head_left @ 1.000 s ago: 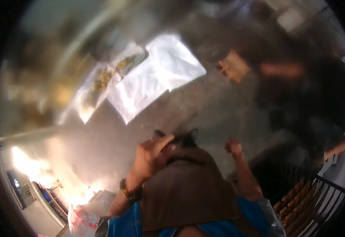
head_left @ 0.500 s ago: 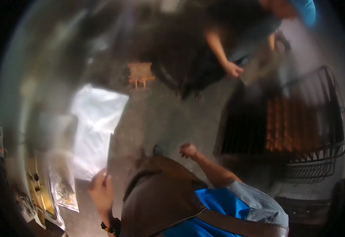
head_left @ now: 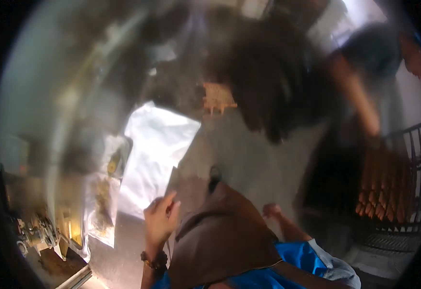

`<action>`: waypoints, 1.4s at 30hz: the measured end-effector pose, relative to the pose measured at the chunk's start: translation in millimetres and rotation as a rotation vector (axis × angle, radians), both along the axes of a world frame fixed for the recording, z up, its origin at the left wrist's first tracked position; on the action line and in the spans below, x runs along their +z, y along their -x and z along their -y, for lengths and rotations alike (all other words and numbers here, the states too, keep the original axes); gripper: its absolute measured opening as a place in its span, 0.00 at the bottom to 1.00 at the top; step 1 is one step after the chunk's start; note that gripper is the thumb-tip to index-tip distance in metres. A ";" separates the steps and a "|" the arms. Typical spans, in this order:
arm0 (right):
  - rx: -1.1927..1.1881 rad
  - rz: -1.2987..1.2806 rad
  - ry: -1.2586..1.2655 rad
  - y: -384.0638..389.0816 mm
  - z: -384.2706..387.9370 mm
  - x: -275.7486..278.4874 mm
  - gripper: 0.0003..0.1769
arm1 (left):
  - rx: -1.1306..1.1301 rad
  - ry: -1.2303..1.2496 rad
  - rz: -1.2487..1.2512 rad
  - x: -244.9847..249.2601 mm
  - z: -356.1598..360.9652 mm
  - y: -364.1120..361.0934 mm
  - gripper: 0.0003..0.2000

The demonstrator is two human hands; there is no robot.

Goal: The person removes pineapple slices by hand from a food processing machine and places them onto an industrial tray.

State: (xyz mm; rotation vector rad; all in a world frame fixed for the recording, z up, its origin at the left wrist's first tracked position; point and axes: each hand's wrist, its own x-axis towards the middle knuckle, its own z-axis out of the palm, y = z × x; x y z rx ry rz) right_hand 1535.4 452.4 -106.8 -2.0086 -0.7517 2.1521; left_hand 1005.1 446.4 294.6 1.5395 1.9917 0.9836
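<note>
My left hand: released, the fingers loosely bent and the thumb apart from them; this hand (head_left: pixel 161 216) shows over the near end of the white sheet, and I cannot tell whether it touches it.
My right hand: well apart from the sheet, in front of my right side; this hand (head_left: pixel 272 211) is small and blurred, fingers curled in, and I cannot tell whether it is clenched.
White sheet: the sheet (head_left: pixel 155 149) lies on the floor (head_left: pixel 278 154) ahead of me and to my left, creased, its far right corner pointing toward the stool.
Bracelet: a dark beaded bracelet (head_left: pixel 154 261) on my left wrist.
Apron: a brown apron (head_left: pixel 225 236) down my front, with blue cloth (head_left: pixel 297 257) beside it on my right.
Stool: a small wooden stool (head_left: pixel 217 98) on the floor, beyond the sheet's far right corner.
Second sheet: a thinner sheet (head_left: pixel 91 212) just left of the white one, with brownish bits on it too blurred to name.
Left side: metal machinery (head_left: pixel 44 233) beyond the second sheet.
Right side: a rack (head_left: pixel 418 164) of dark bars with brown pieces (head_left: pixel 381 202) inside.
Co-worker: a blurred bare forearm (head_left: pixel 357 98) reaching down near the rack's far end.
</note>
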 end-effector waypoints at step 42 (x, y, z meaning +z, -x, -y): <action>-0.317 -0.022 -0.186 173.3 -652.1 -9.5 0.13 | -0.440 -0.144 -0.205 -3.0 -698.7 70.1 0.14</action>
